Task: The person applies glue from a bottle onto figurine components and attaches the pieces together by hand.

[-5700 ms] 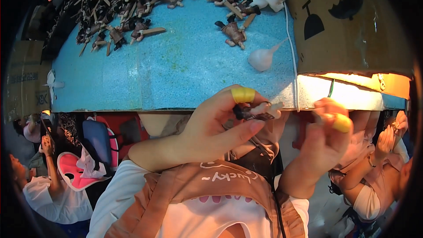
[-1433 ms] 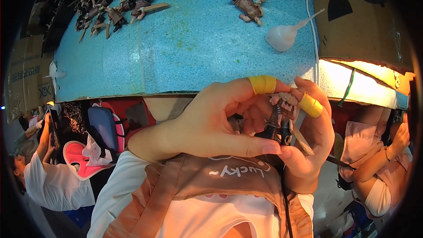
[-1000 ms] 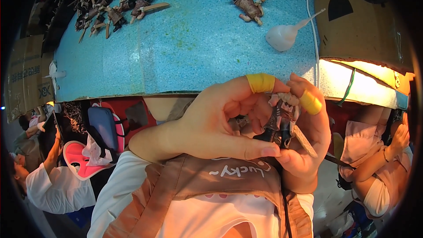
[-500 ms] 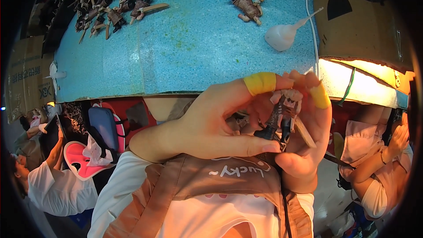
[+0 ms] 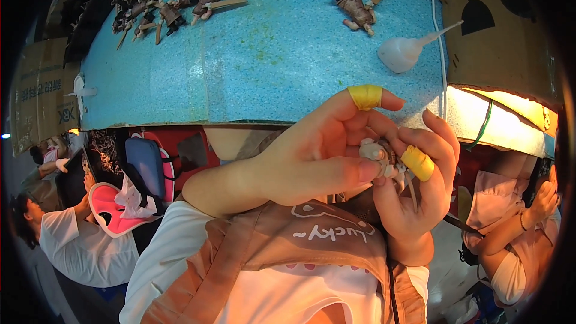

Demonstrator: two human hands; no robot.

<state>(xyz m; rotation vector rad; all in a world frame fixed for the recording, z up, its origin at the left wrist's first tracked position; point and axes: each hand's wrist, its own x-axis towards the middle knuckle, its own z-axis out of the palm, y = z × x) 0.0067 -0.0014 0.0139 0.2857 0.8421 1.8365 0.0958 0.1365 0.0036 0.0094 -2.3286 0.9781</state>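
Between both hands, in front of my chest, is a small figurine (image 5: 378, 153) with a pale head and brown clothing. My left hand (image 5: 306, 159) pinches it with the thumb and curled fingers, and yellow tape wraps its index finger, which stretches away from the figurine. On the other side, my right hand (image 5: 429, 186) grips the figurine with thumb and a yellow-taped finger. A thin wooden stick (image 5: 412, 192) runs down across the right palm from the figurine. The fingers hide most of its body and legs.
Ahead lies a blue speckled mat (image 5: 252, 84). Several similar figurines (image 5: 171, 15) are piled far left; another figurine (image 5: 358, 12) lies near a white squeeze bottle (image 5: 399, 54). A white cable (image 5: 438, 54) borders a cardboard box (image 5: 504, 48). People sit at left (image 5: 84, 243) and right (image 5: 516, 234).
The figurine has been turned in my fingers; its head now points toward the left thumb and its dark boots are out of sight. The left index finger has lifted off. The view has shifted slightly.
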